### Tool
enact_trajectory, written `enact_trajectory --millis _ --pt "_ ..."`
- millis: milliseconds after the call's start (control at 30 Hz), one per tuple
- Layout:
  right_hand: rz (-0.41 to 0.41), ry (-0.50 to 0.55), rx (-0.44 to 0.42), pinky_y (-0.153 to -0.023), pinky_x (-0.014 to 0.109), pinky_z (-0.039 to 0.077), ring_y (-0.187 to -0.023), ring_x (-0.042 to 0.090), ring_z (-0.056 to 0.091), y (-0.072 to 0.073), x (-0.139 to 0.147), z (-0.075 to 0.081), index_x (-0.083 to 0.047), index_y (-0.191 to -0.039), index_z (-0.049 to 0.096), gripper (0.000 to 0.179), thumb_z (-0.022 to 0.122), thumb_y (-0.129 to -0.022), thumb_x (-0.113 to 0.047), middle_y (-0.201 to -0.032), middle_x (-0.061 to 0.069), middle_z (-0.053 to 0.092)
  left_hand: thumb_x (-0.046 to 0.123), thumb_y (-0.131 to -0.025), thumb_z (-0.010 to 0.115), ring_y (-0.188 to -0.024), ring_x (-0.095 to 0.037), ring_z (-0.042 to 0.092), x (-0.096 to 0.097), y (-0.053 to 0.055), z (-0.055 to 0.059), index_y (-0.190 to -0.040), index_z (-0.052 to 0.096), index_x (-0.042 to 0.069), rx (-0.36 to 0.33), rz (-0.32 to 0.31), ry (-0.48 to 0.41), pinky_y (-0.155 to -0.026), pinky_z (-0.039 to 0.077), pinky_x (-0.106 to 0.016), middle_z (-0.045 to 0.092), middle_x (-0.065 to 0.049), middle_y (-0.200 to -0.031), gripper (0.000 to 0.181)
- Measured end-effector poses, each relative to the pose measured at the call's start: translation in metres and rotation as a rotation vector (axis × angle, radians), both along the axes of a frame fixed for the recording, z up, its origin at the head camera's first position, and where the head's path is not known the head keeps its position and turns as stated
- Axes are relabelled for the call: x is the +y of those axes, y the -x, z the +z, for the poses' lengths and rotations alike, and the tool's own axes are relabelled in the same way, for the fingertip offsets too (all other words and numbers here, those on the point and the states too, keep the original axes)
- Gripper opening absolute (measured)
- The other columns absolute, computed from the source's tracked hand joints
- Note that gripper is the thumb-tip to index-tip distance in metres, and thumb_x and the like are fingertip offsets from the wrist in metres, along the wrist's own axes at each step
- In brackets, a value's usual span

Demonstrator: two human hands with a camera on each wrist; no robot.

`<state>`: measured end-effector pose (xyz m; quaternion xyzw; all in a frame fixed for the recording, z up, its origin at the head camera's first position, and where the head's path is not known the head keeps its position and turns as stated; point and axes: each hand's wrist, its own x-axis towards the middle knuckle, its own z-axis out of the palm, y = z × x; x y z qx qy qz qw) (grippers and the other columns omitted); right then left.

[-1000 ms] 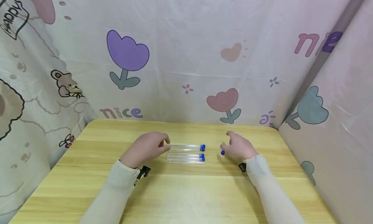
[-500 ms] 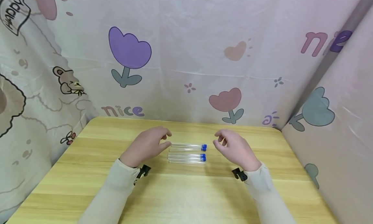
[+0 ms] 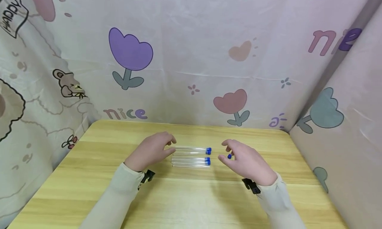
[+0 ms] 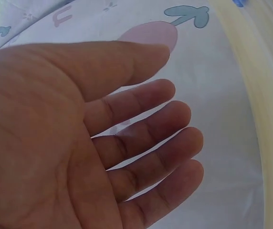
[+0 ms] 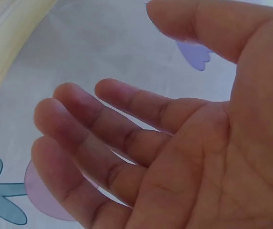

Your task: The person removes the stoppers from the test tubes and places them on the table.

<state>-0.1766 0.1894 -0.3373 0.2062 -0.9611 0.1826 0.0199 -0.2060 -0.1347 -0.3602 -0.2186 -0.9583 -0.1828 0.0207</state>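
Several clear test tubes point(image 3: 191, 153) with blue caps point(image 3: 208, 161) lie side by side on the table, caps toward the right. My left hand point(image 3: 150, 151) hovers at their uncapped ends, fingers loosely bent, holding nothing. The left wrist view shows that hand's palm point(image 4: 46, 129) with the fingers spread apart. To the right of the tubes is my right hand point(image 3: 249, 160), thumb and fingers apart. A small loose blue cap point(image 3: 229, 156) shows in the gap between them. In the right wrist view the right palm point(image 5: 189, 167) bears nothing.
The wooden table point(image 3: 185, 196) ends at a printed cloth curtain point(image 3: 182, 56) behind it. More of this cloth hangs along the left and right sides. A black wrist mount point(image 3: 147, 176) sits under the left wrist.
My right hand has lifted from beside the small blue cap, shifted left over it, then drawn back slightly toward me, showing the cap again. The left hand and the tubes stay nearly still.
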Motion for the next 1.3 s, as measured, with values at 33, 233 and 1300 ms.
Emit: enact_trajectory --millis 33,233,1300 --pt "-0.001 -0.004 -0.009 -0.084 0.039 0.055 -0.101 0.013 0.067 0.001 0.0 -0.001 -0.013 -0.131 0.063 0.042 0.068 -0.098 -0.04 -0.115 -0.003 0.07 0.024 -0.099 0.07 -0.097 -0.022 0.066 0.0 0.001 -0.002 -0.117 0.072 0.01 -0.005 0.001 -0.001 -0.087 0.055 -0.041 0.07 -0.004 -0.108 0.023" --pt "-0.008 -0.001 -0.037 -0.082 0.038 0.054 -0.094 0.01 0.066 0.005 0.001 -0.004 -0.014 -0.136 0.06 0.047 0.067 -0.098 -0.042 -0.107 -0.004 0.07 0.025 -0.099 0.07 -0.093 -0.019 0.066 0.002 0.004 -0.014 -0.113 0.075 0.013 -0.04 -0.014 -0.014 -0.086 0.055 -0.039 0.068 0.002 -0.102 0.018" --pt "0.007 0.005 -0.052 -0.079 0.035 0.053 -0.083 0.005 0.062 -0.002 0.001 0.002 -0.012 -0.139 0.057 0.052 0.066 -0.099 -0.043 -0.096 -0.01 0.066 0.016 -0.095 0.076 -0.085 -0.023 0.065 0.039 0.043 -0.074 -0.092 0.076 0.011 0.026 0.05 0.137 -0.081 0.058 -0.042 0.069 -0.002 -0.089 0.006"
